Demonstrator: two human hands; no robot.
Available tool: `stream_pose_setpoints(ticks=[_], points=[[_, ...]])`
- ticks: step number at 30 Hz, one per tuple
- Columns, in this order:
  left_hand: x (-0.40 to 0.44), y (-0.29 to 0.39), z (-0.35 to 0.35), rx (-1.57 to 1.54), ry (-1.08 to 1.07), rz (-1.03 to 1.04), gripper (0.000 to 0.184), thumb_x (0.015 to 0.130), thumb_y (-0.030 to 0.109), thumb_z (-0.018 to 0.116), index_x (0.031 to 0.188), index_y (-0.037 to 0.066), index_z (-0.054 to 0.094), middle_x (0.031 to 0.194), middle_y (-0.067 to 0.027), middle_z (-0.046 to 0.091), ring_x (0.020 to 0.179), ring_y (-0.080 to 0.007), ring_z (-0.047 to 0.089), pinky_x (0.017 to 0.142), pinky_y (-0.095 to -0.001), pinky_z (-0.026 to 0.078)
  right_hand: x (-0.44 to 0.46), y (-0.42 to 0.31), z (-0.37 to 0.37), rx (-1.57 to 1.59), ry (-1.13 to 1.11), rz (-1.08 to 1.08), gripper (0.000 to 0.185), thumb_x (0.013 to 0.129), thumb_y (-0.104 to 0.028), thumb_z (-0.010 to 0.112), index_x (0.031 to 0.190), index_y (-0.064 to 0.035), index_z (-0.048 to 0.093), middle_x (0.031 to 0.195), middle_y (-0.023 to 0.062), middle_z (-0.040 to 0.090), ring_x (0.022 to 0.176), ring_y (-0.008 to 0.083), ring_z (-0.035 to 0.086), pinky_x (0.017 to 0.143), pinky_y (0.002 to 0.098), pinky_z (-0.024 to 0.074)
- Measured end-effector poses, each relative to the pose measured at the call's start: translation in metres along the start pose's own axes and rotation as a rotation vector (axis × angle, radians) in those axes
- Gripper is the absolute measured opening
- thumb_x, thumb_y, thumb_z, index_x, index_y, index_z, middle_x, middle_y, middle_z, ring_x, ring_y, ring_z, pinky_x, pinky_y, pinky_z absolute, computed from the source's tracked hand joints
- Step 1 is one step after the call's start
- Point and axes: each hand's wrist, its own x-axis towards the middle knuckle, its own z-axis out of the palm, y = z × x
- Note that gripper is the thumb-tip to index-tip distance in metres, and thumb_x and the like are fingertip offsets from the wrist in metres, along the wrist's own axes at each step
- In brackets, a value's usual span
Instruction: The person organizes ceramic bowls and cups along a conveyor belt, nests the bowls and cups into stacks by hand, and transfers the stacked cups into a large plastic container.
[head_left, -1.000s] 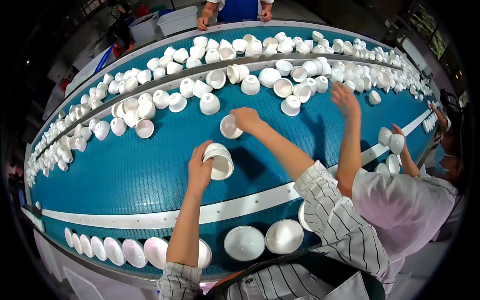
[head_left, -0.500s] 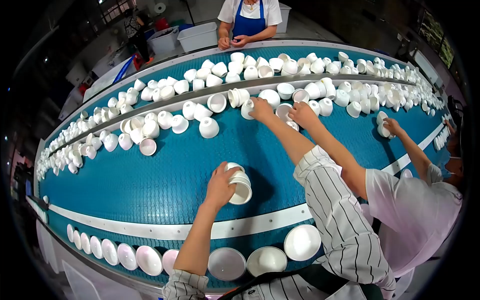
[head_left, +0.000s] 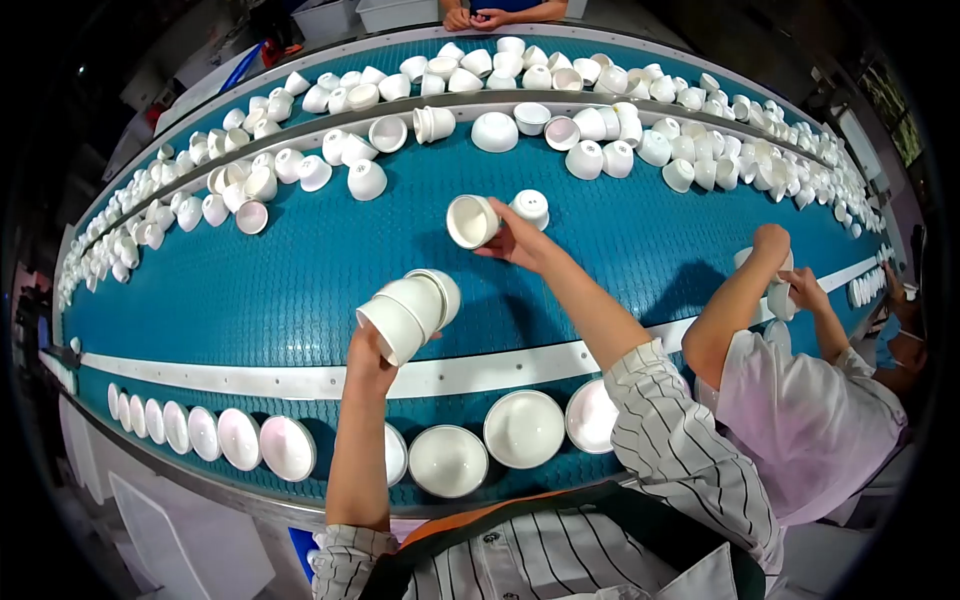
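My left hand (head_left: 372, 358) is closed around a short stack of nested white bowls (head_left: 408, 312), tilted above the blue belt with the base end toward my palm. Over the middle of the belt, my right hand (head_left: 517, 238) grips a single white bowl (head_left: 472, 222) by its side, its mouth turned toward the left. Just behind the right hand's fingers is another white bowl (head_left: 531, 207), base up with a mark on it; whether the hand touches it I cannot tell. Below my hands, a row of larger-looking upright bowls (head_left: 448, 462) runs along the near strip.
White bowls (head_left: 367, 180) lie in loose bands along both sides of a metal divider (head_left: 300, 140). A white rail (head_left: 480, 374) separates the wide belt (head_left: 250, 290) from the near strip. Co-workers' arms (head_left: 735, 285) reach in at right; another person's hands (head_left: 475, 19) rest at the far edge.
My right hand has drawn back from the far band with a bowl. My left hand has lifted its stack nearer and tilted it. The camera view has tipped downward.
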Motion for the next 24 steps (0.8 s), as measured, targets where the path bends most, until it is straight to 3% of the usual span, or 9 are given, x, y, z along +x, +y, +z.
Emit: stream_pose_setpoints(ticks=[2, 5, 10, 14, 18, 19, 20, 21, 24], points=[[-0.022, -0.015, 0.013, -0.154, -0.083, 0.084, 0.043, 0.094, 0.027, 0.04, 0.129, 0.001, 0.041, 0.126, -0.0196, 0.05, 0.11, -0.0395, 0.054, 0.082, -0.0594, 0.051, -0.04, -0.001, 0.003, 0.155, -0.002, 0.003, 0.059, 0.093, -0.056, 0.037, 0.13, -0.01, 0.042, 0.118, 0.0142, 0.056, 0.097, 0.0222, 0.062, 0.076, 0.0342, 0.0563], [-0.049, -0.029, 0.037, -0.328, -0.252, 0.125, 0.049, 0.092, 0.033, 0.045, 0.131, 0.003, 0.04, 0.132, -0.0186, 0.046, 0.116, -0.0403, 0.049, 0.084, -0.0628, 0.047, -0.096, 0.0, 0.007, 0.42, -0.281, -0.01, 0.06, 0.093, -0.058, 0.03, 0.131, -0.0122, 0.042, 0.123, 0.0123, 0.053, 0.104, 0.0225, 0.059, 0.079, 0.0351, 0.0564], [-0.093, -0.038, 0.09, -0.409, -0.327, 0.111, 0.049, 0.09, 0.031, 0.051, 0.13, 0.006, 0.041, 0.132, -0.0163, 0.046, 0.115, -0.041, 0.049, 0.085, -0.0633, 0.047, -0.193, 0.01, 0.036, 0.556, -0.138, -0.109, 0.06, 0.093, -0.058, 0.023, 0.133, -0.0148, 0.038, 0.131, 0.0106, 0.046, 0.115, 0.0246, 0.051, 0.091, 0.0375, 0.051], [-0.096, -0.061, 0.082, -0.437, -0.352, 0.004, 0.06, 0.088, 0.044, 0.049, 0.132, 0.005, 0.041, 0.135, -0.0219, 0.041, 0.121, -0.0464, 0.04, 0.091, -0.0679, 0.036, -0.239, 0.03, 0.023, 0.701, -0.138, -0.197, 0.061, 0.092, -0.059, 0.027, 0.131, -0.0144, 0.04, 0.127, 0.0102, 0.048, 0.112, 0.0257, 0.053, 0.086, 0.0359, 0.0526], [-0.087, -0.078, 0.062, -0.352, -0.528, -0.054, 0.06, 0.086, 0.045, 0.051, 0.131, 0.006, 0.042, 0.135, -0.0212, 0.041, 0.122, -0.0457, 0.039, 0.089, -0.0662, 0.038, -0.266, 0.037, 0.014, 0.756, -0.017, -0.288, 0.061, 0.093, -0.059, 0.026, 0.132, -0.0136, 0.04, 0.128, 0.0115, 0.048, 0.112, 0.0292, 0.054, 0.084, 0.0363, 0.0538], [-0.09, -0.079, 0.071, -0.336, -0.226, -0.117, 0.059, 0.087, 0.044, 0.05, 0.131, 0.006, 0.043, 0.134, -0.0207, 0.042, 0.12, -0.0458, 0.041, 0.086, -0.0651, 0.041, -0.267, 0.04, 0.012, 0.756, 0.027, -0.28, 0.062, 0.092, -0.059, 0.026, 0.132, -0.0139, 0.039, 0.129, 0.0115, 0.048, 0.113, 0.0292, 0.054, 0.084, 0.037, 0.0538], [-0.086, -0.086, 0.054, -0.324, -0.199, -0.146, 0.056, 0.088, 0.042, 0.048, 0.131, 0.007, 0.043, 0.133, -0.0202, 0.043, 0.117, -0.046, 0.044, 0.083, -0.0637, 0.043, -0.273, 0.044, 0.01, 0.757, 0.078, -0.28, 0.062, 0.092, -0.06, 0.027, 0.133, -0.0142, 0.039, 0.129, 0.0114, 0.048, 0.113, 0.0292, 0.053, 0.084, 0.0378, 0.0538], [-0.084, -0.092, 0.044, -0.291, -0.334, -0.21, 0.054, 0.089, 0.041, 0.047, 0.131, 0.007, 0.042, 0.133, -0.0198, 0.044, 0.116, -0.0459, 0.045, 0.082, -0.0637, 0.044, -0.281, 0.049, 0.014, 0.776, 0.168, -0.289, 0.063, 0.092, -0.06, 0.028, 0.134, -0.0146, 0.039, 0.128, 0.0106, 0.049, 0.113, 0.027, 0.054, 0.086, 0.038, 0.0531], [-0.104, -0.114, 0.071, -0.225, -0.338, -0.366, 0.053, 0.09, 0.039, 0.046, 0.131, 0.007, 0.042, 0.133, -0.0195, 0.044, 0.116, -0.0451, 0.045, 0.083, -0.0631, 0.044, -0.339, 0.066, -0.004, 0.797, 0.274, -0.264, 0.062, 0.092, -0.059, 0.032, 0.133, -0.0146, 0.04, 0.127, 0.0075, 0.05, 0.112, 0.0232, 0.055, 0.086, 0.037, 0.0527]])
